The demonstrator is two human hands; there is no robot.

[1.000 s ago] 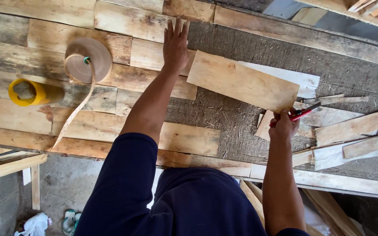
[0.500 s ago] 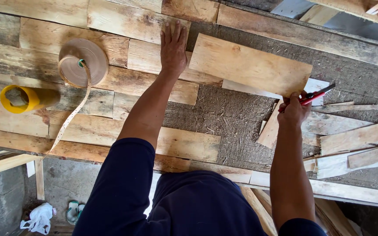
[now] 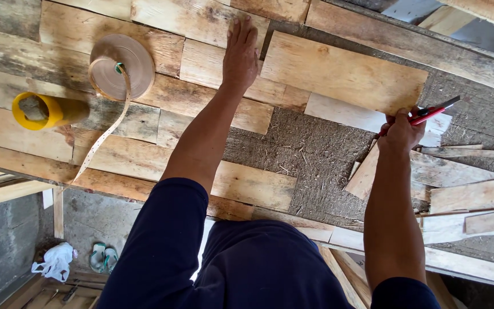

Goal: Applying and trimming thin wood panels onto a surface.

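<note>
The pale board (image 3: 341, 71) lies on the far part of the surface (image 3: 41, 46), long axis left to right. The left hand (image 3: 241, 51) lies flat, fingers together, against its left end; the right hand (image 3: 398, 134), fisted round a red-handled tool (image 3: 430, 111), meets its near right corner.

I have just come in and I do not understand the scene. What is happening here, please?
A person in dark blue sleeves works over a rough surface of wooden planks. The left hand lies flat beside the left end of a pale wooden board. The right hand grips a red-handled tool at the board's lower right edge. A roll of tan strap and a yellow tube lie to the left.
</note>
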